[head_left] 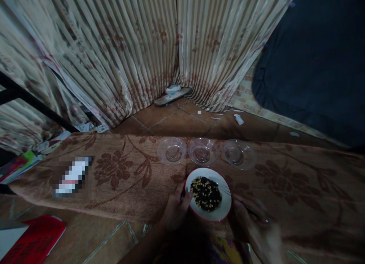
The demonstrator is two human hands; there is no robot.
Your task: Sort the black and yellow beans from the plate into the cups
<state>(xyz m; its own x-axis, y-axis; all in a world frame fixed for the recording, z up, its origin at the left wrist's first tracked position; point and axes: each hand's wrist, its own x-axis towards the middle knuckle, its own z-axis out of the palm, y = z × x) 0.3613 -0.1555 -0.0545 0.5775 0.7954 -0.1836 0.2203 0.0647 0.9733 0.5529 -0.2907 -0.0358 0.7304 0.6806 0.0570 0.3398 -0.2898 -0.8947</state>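
A white plate (226, 203) with a red rim holds a pile of black and yellow beans or grains (205, 193). My left hand (177, 207) grips the plate's left edge, its thumb over the rim. On the right, my right hand (258, 222) is closed around the handle of what looks like a metal fork (225, 188); its thin tines reach over the plate's right side. Motion blurs that hand somewhat. Just beyond the plate stand three clear bowls in a row: a left bowl (172, 152), a middle bowl (202, 152) and a right bowl (238, 154).
A brown flowered cloth (128, 195) covers the long bench or table. At its left lies a pixelated object (72, 176). Striped curtains (142, 47) hang behind, with a skateboard (172, 97) on the tiled floor. A red packet (42, 237) is at lower left.
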